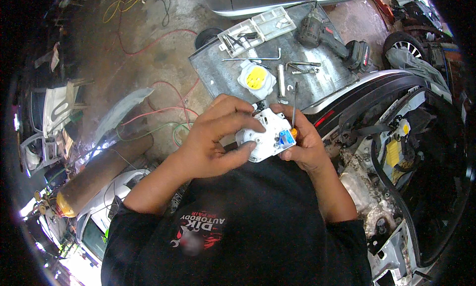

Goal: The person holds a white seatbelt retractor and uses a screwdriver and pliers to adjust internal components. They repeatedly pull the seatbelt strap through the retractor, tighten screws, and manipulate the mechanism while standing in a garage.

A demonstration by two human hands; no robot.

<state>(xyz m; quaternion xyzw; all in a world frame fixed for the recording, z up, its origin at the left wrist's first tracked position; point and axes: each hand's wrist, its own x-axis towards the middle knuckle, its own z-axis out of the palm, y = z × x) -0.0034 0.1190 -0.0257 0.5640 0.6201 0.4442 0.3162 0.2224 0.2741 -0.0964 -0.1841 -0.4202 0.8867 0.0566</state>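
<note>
A white plastic housing (264, 143) with a blue insert at its right end is held in front of my chest. My left hand (213, 132) grips its left side, thumb and fingertips pressed on the upper face. From the other side my right hand (311, 146) supports the housing. The same hand also keeps a screwdriver (295, 107) against it, metal shaft pointing away from me and orange handle partly hidden by fingers and housing. Just beyond, a white part with a yellow centre (256, 77) lies on the metal table (213, 70).
The table also carries an opened tool case (270, 25), a cordless power tool (322, 35), a socket extension (281, 80) and a bent rod (253, 59). A stripped car body (396, 152) stands close at right. Hoses (163, 110) and a gas cylinder (104, 167) lie at left.
</note>
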